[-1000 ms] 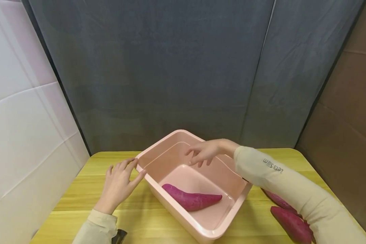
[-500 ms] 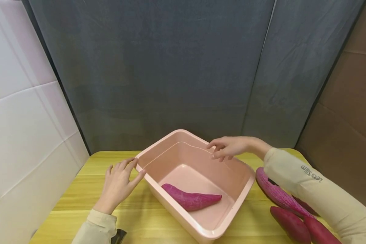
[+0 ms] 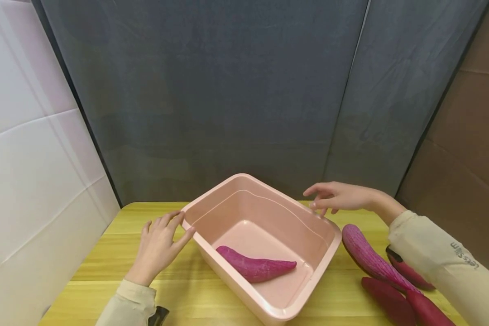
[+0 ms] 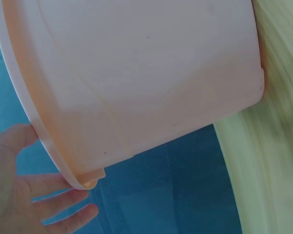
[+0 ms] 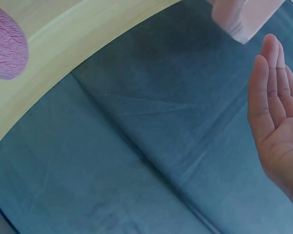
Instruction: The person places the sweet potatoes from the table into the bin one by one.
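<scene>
On the yellow bench (image 3: 106,271), a pink tub (image 3: 269,312) sat at an angle with one sweet potato (image 3: 254,267) lying on its floor, while three more sweet potatoes (image 3: 371,260) lay on the wood just beside its right wall. The left hand (image 3: 156,246) rested with fingers spread against the tub's left corner; the right hand (image 3: 338,198) hovered open and empty, fingers relaxed, above the far right rim. The tub's near corner appeared to reach the bench edge, so a firm push from the left hand could have tipped it off, and a careless sleeve might have rolled the loose potatoes away
</scene>
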